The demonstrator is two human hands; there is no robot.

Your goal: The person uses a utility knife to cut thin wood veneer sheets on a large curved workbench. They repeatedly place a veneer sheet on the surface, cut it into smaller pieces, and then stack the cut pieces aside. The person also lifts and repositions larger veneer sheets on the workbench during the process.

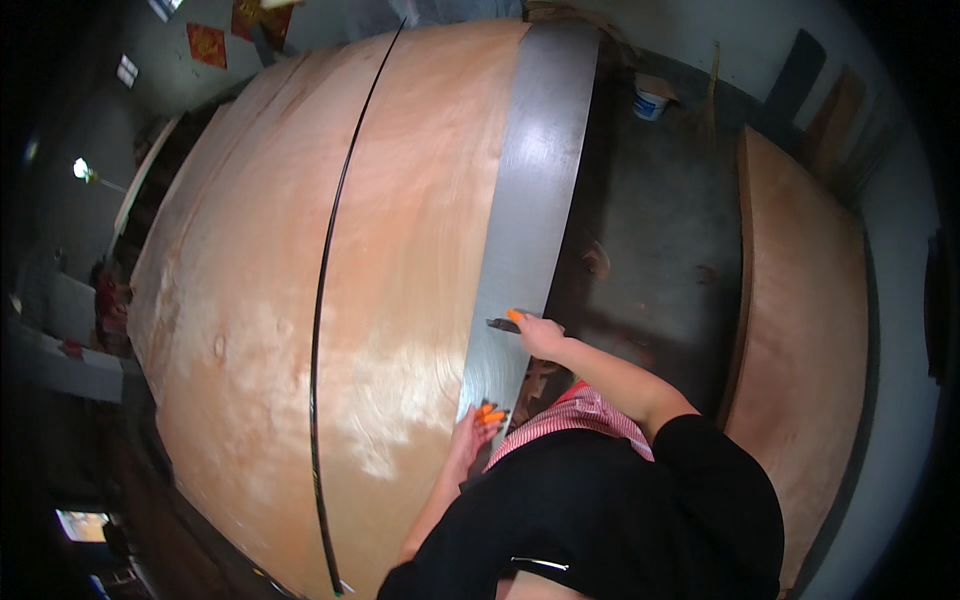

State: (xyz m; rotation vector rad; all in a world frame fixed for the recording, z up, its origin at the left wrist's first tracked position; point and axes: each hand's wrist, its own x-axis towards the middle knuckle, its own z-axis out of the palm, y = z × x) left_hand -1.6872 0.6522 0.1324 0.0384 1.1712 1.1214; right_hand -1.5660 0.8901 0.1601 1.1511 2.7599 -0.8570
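A long grey strip [535, 160] runs along the right edge of a large wood-coloured sheet [420, 200]. Over the strip, my right hand [543, 338] is closed on a dark narrow tool [502, 325], whose exact kind is too small to make out. Something orange covers a fingertip of that hand. Nearer my body, my left hand [474, 434] rests at the strip's near end. Its fingers are apart, with orange coverings [490, 413] and dark tips. No tool shows in it.
A thin black strip [318, 330] lies lengthwise across the sheet. To the right, beyond a stretch of dark floor [650, 220], stands another wood-coloured panel [805, 300]. A white-and-blue bucket [650, 102] and long boards [797, 75] are by the far wall. Someone in red [110, 305] is at the far left.
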